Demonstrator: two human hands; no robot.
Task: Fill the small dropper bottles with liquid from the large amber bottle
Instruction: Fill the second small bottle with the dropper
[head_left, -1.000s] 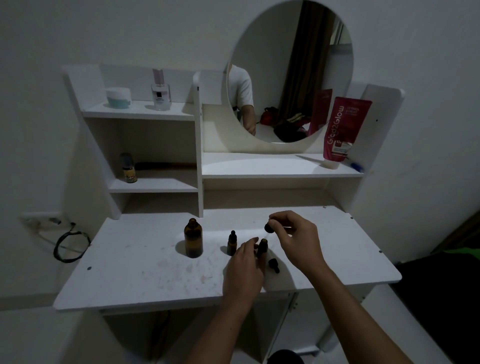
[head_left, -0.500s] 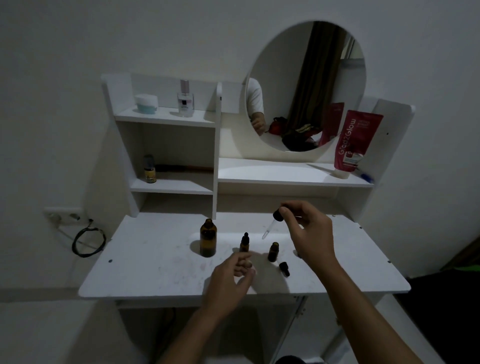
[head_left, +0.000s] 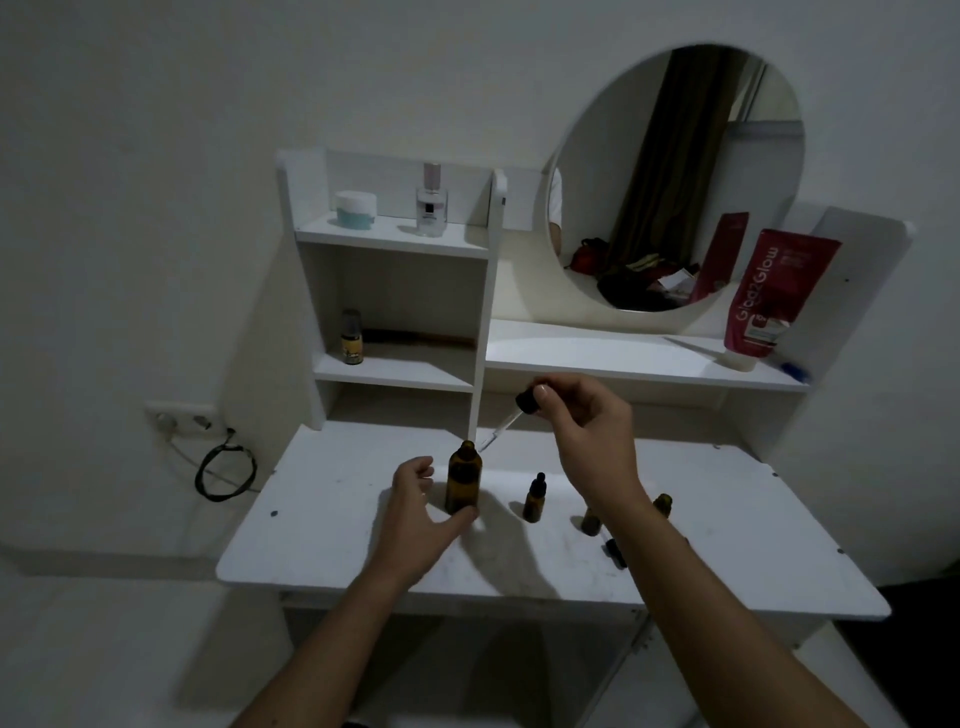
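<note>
- White wall backs a white worktop (head_left: 332, 525) with shelves and a round mirror (head_left: 675, 176) rising from its far edge.
- Left of the worktop, a wall socket (head_left: 179, 417) with a looped black cable (head_left: 224, 470) hanging from it.
- On the top left shelf stand a pale jar (head_left: 355, 209) and a clear perfume bottle (head_left: 431, 202); the shelf below carries a small yellow-labelled bottle (head_left: 351, 339).
- My left hand (head_left: 421, 506) is by the large amber bottle (head_left: 463, 480); its thumb touches the bottle's base and its fingers curl on the bottle's left side, so the grip is half closed, and I cannot tell whether those fingers touch the glass.
- That amber bottle stands upright and uncapped, near the middle of the worktop.
- My right hand (head_left: 584, 423) pinches the black bulb of a dropper (head_left: 511, 418) in a narrow grip, above the worktop; its glass tip slants down to just beside the amber bottle's mouth.
- One small dropper bottle (head_left: 535, 498) stands capped, right of the amber bottle.
- Two more small bottles (head_left: 591, 522) (head_left: 662, 504) show either side of my right forearm, partly hidden by it.
- A loose black cap (head_left: 615, 552) lies towards the near edge.
- Far right on the long shelf leans a red tube (head_left: 774, 296).
</note>
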